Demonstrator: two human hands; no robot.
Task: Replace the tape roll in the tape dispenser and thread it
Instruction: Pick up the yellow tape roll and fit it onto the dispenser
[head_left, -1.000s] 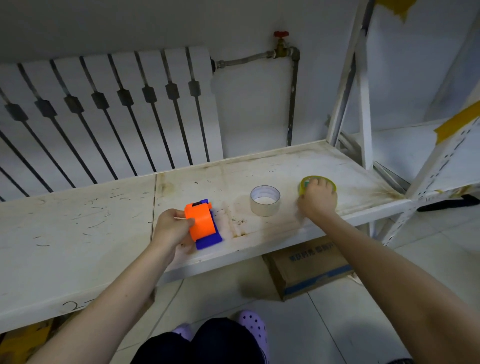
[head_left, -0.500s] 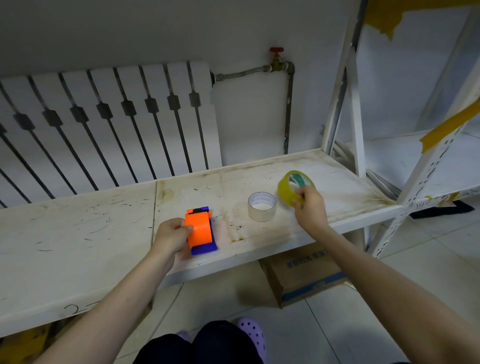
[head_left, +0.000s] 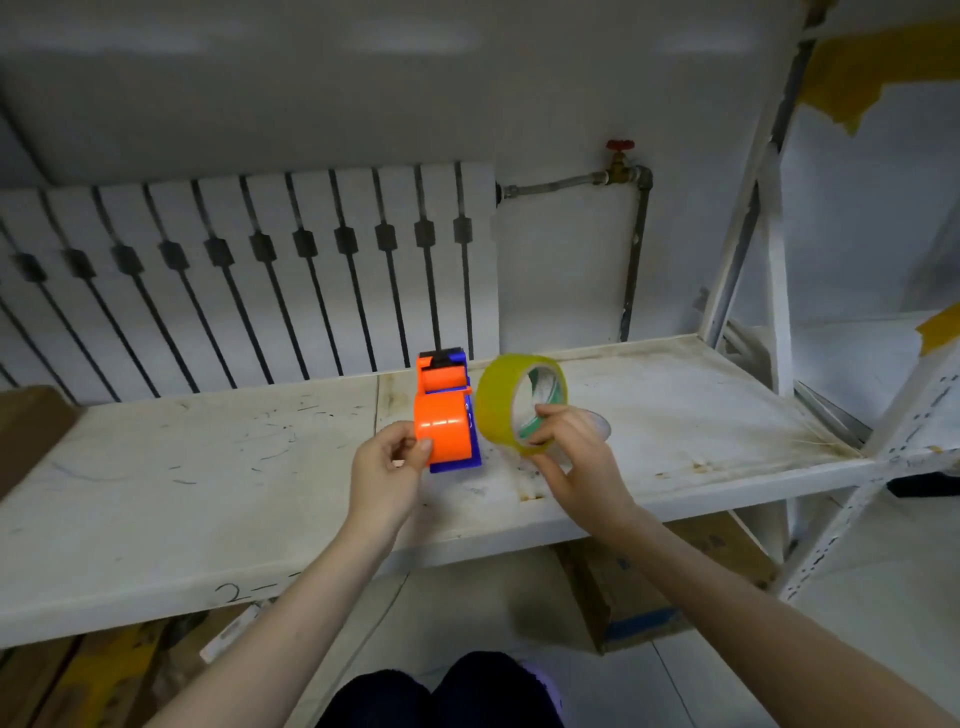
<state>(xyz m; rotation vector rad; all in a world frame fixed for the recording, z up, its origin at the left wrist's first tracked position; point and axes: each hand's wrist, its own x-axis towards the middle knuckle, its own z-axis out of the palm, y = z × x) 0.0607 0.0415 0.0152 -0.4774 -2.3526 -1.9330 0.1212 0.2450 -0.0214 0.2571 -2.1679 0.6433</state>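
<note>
An orange and blue tape dispenser is held upright above the white shelf, gripped from its left side by my left hand. My right hand holds a yellow tape roll with a green-printed core, tilted on edge just right of the dispenser, fingers hooked inside the core. Behind my right hand, a second, nearly used-up clear roll lies on the shelf, mostly hidden.
A white radiator and a pipe with a red valve stand behind the shelf. White rack posts rise at the right. Cardboard boxes sit on the floor under the shelf. My knees show at the bottom.
My right hand lifted the yellow roll off the shelf and carried it left, next to the dispenser. My left hand raised the dispenser off the shelf. The camera tilted up.
</note>
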